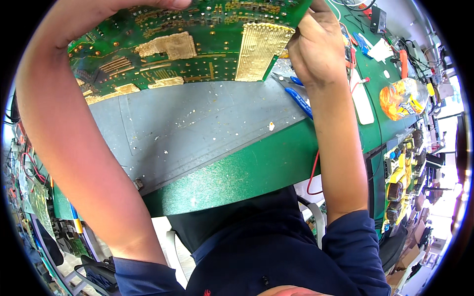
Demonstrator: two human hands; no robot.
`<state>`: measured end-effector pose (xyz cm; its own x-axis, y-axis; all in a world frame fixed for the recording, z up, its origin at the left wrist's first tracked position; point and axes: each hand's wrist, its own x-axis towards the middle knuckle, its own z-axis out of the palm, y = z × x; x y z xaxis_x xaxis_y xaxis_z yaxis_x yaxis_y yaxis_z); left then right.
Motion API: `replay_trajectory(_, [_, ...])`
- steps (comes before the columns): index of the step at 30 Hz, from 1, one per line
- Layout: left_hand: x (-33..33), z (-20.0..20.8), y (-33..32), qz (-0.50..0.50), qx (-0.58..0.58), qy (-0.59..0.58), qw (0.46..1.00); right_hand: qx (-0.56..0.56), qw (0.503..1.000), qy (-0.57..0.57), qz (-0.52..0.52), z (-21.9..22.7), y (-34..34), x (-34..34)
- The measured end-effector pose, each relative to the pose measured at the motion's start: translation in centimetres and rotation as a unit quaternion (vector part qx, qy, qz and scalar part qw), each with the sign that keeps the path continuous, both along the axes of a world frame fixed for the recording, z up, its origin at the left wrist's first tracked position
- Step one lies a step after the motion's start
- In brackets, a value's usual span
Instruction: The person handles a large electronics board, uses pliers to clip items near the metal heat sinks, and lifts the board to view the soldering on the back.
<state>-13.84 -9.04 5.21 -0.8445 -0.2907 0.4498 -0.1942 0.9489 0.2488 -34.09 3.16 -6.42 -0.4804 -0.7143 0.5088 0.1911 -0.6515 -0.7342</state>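
Observation:
A large green circuit board [212, 54] is held up over the bench, tilted, its soldered underside toward me. Wide gold-coloured solder areas show on it, the biggest near its right end. My right hand [318, 49] grips the board's right edge with fingers curled behind it. At the board's far edge my left hand [174, 3] holds on; most of it lies beyond the top of the picture, and only the thumb side shows. Just below my right hand, blue-handled pliers [299, 101] lie on the grey work mat [182, 123], partly hidden by my forearm.
White specks and crumbs dot the mat on the green bench [237, 172]. To the right stand an orange-labelled plastic bottle [404, 98] and a yellowish board with coils [397, 182]. A red wire [312, 172] hangs over the bench edge. Cables and tools crowd the far right.

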Motion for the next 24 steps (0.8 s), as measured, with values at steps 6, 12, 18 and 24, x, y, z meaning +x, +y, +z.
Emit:
replay_trajectory(6, [0.2,-0.1,0.2,-0.002,-0.006,-0.001,1.0,-0.005,1.0,-0.017,-0.002,0.0,-0.1,0.1])
replay_trajectory(12, [0.5,-0.3,0.4,-0.002,-0.011,-0.006,1.0,-0.006,1.0,-0.017,0.006,0.1,-0.2,0.1])
replay_trajectory(18, [0.4,-0.2,0.4,0.001,-0.014,-0.005,1.0,-0.023,1.0,-0.012,-0.003,-0.5,-0.2,-0.1])
replay_trajectory(24, [1.0,-0.2,0.8,0.006,-0.021,-0.012,1.0,-0.028,1.0,-0.007,-0.002,-0.4,-0.2,-0.1])
